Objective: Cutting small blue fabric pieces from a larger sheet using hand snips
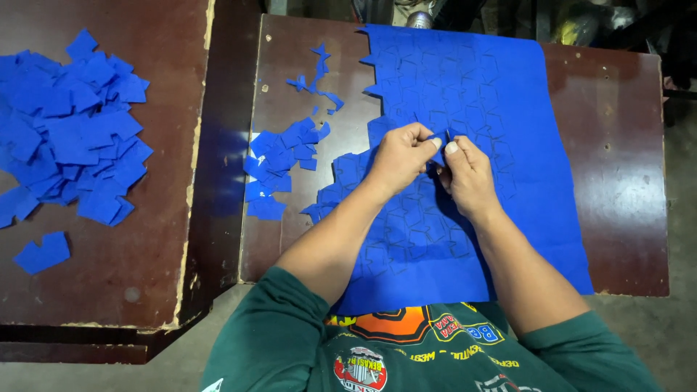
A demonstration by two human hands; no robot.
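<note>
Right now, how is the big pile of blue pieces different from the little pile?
The big pile lies on the left table, heaped thick and wide. The little pile lies on the table with the blue sheet, thinner and closer to the left hand. Both hold the same blue cut-out pieces.

A dark brown table carries a scored blue sheet and a small pile of blue cut pieces.

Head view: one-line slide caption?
Both hands, left hand and right hand, pinch a piece from a pre-cut blue sheet.
</note>
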